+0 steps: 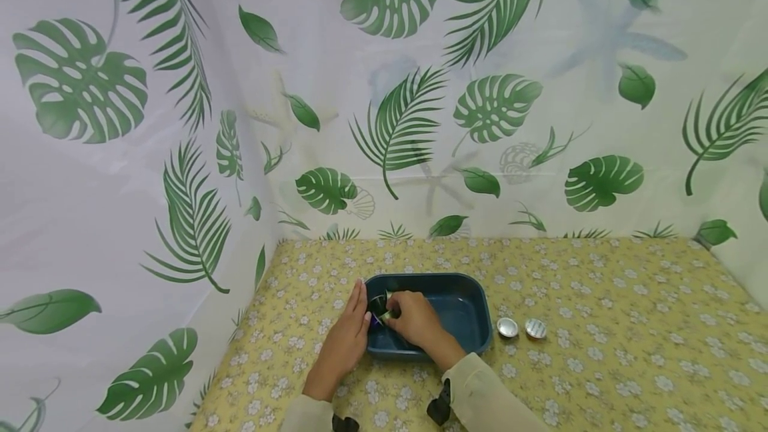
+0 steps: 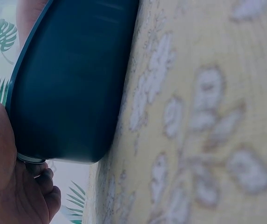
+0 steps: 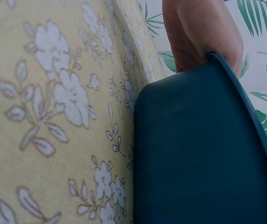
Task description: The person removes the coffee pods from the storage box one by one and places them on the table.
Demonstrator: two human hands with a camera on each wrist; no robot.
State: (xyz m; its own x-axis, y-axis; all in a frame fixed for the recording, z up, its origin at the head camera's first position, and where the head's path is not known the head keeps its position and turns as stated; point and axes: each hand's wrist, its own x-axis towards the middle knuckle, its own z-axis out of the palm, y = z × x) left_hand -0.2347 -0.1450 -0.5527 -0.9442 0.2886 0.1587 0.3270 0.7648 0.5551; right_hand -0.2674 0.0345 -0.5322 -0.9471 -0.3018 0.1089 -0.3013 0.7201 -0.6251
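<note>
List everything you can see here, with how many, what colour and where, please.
Tray: one, dark blue, on the tablecloth.
Silver discs: two, silver, right of the tray.
Small pieces: count unclear, dark with some pale edges, tray's left end.
Tablecloth: one, yellow with pale flowers, under the tray.
Sheeting: count unclear, white with green leaves, behind and beside the table.
Wrist attachments: two, black, near the cuffs.
Sleeves: two, cream, bottom.
Left hand: one, bare, against the tray's left rim.
Right hand: one, bare, fingers curled around small pieces.
</note>
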